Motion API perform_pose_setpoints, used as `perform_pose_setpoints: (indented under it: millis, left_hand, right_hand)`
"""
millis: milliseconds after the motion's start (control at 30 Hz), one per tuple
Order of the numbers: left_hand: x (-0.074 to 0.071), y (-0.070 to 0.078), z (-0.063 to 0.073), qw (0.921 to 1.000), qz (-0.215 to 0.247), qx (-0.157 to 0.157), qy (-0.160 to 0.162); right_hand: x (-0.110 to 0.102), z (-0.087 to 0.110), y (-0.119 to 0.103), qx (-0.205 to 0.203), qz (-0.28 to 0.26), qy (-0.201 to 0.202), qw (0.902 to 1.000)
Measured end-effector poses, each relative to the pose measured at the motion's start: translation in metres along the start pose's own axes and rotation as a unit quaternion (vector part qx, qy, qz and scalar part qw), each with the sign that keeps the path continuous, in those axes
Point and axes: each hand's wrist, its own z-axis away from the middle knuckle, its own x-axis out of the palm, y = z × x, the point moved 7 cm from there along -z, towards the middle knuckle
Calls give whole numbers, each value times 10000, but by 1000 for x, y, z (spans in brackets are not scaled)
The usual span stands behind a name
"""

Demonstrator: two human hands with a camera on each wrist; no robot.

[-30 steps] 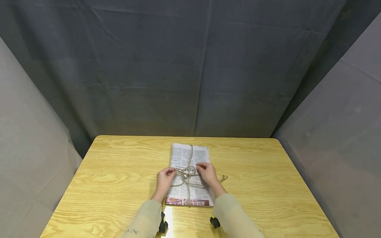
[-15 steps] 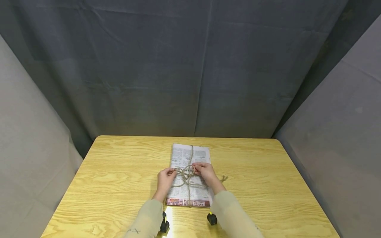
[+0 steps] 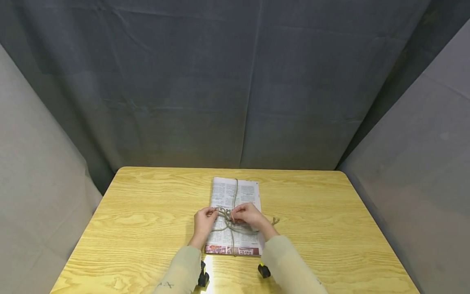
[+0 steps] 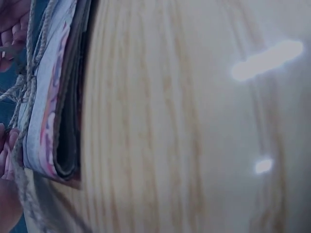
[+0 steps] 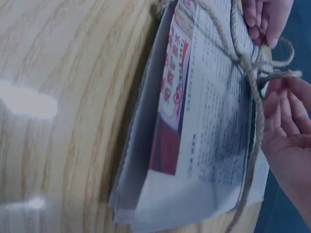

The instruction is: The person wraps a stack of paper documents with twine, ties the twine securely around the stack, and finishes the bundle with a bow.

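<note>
A folded stack of newspaper (image 3: pixel 220 190) lies on the table, bound lengthwise and crosswise with twine (image 5: pixel 254 136). The twine meets in a knot with loops at the middle of the stack. At the stack's left side my left hand (image 3: pixel 204 223) pinches a loop of the twine between thumb and fingertips. My right hand (image 3: pixel 250 215) is over the knot from the right, its thumb and fingers pinching the twine there. In the right wrist view a short length of twine stands out by its fingertips. The fingers partly hide the knot in the head view.
The wooden table (image 3: pixel 147 196) extends around the stack, with light glare near its front. A loose twine end (image 3: pixel 275 221) reaches past the stack's right edge. Grey curtains (image 3: pixel 183 81) hang behind and at both sides.
My right hand has moved left and slightly down, from the right of the loops onto the knot, and the right-hand loop has lost its round shape. The left hand has stayed put.
</note>
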Motion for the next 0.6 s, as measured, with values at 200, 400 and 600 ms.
perform_pose_setpoints:
  millis: [200,400,600]
  left_hand:
    - [0,0,0,9999,56,101,20]
    - [0,-1,0,9999,53,150,30]
    - [-1,1,0,9998,44,165,40]
  right_hand:
    - [15,3,-19,-647,1843,-17,9807]
    - [29,4,-26,-912,3135,161,9451]
    - [34,9,-26,-765,3561,420,9304]
